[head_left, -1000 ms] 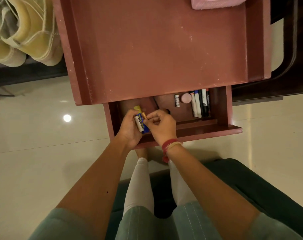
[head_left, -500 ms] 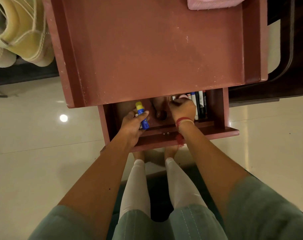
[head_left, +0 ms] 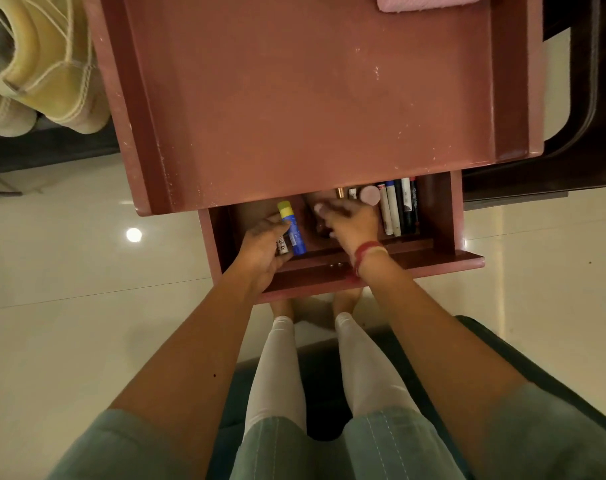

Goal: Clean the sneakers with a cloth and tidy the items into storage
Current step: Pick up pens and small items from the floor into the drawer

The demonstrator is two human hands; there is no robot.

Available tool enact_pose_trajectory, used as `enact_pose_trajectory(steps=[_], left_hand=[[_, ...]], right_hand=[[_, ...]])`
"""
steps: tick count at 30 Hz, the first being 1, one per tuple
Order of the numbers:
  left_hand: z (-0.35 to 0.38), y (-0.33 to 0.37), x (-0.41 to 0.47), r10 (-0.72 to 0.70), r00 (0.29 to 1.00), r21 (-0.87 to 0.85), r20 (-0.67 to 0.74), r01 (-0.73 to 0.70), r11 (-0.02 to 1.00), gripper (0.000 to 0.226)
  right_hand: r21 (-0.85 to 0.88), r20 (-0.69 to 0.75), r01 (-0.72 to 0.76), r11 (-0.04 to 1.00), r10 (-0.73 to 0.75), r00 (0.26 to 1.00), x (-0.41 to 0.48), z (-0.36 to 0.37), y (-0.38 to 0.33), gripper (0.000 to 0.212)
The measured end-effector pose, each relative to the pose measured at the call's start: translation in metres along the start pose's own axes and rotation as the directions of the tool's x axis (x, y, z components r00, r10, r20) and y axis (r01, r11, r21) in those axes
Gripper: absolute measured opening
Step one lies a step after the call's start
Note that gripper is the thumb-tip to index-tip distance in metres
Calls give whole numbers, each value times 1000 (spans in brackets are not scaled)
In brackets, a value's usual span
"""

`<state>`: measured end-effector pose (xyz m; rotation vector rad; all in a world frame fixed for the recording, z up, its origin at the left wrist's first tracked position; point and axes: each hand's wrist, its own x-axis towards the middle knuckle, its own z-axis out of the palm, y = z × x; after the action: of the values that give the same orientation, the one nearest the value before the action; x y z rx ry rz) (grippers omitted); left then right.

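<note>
A reddish-brown table (head_left: pixel 312 109) stands on a glossy cream floor (head_left: pixel 69 323). A pink cloth (head_left: pixel 429 2) lies at its far edge, near the right corner. Below the near edge its drawer (head_left: pixel 443 261) stands open; along the drawer's right side lie several markers (head_left: pixel 398 209), with a round pink lid (head_left: pixel 370 195) and a small battery (head_left: pixel 353 192) beside them.

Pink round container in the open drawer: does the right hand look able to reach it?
Probably yes: the right hand is just beside the pink round container, nothing between them, though the tabletop overhangs close by.
</note>
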<state>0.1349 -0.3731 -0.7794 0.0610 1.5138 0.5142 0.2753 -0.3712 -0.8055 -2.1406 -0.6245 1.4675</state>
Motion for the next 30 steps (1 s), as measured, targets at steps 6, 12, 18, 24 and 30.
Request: enact_pose_trajectory(steps=[6, 12, 18, 24, 30], left_hand=[[3, -6, -5, 30, 997, 142, 76, -41, 989, 15], [3, -8, -3, -16, 1000, -5, -2, 16, 1000, 9], [-4, -3, 0, -78, 996, -92, -40, 74, 993, 33], [-10, 0, 4, 15, 998, 49, -56, -12, 999, 30], [-11, 0, 0, 90, 992, 79, -90, -83, 993, 26]], right_hand=[[37, 251, -34, 999, 23, 968, -33, 5, 10, 26], [-107, 135, 55, 993, -41, 990, -18, -4, -1, 31], [-278, -32, 128, 952, -142, 989, 18, 10, -13, 25], [-306, -83, 25, 952, -53, 995, 42, 26, 0, 19], [-275, -85, 106, 956, -134, 987, 24, 14, 4, 14]])
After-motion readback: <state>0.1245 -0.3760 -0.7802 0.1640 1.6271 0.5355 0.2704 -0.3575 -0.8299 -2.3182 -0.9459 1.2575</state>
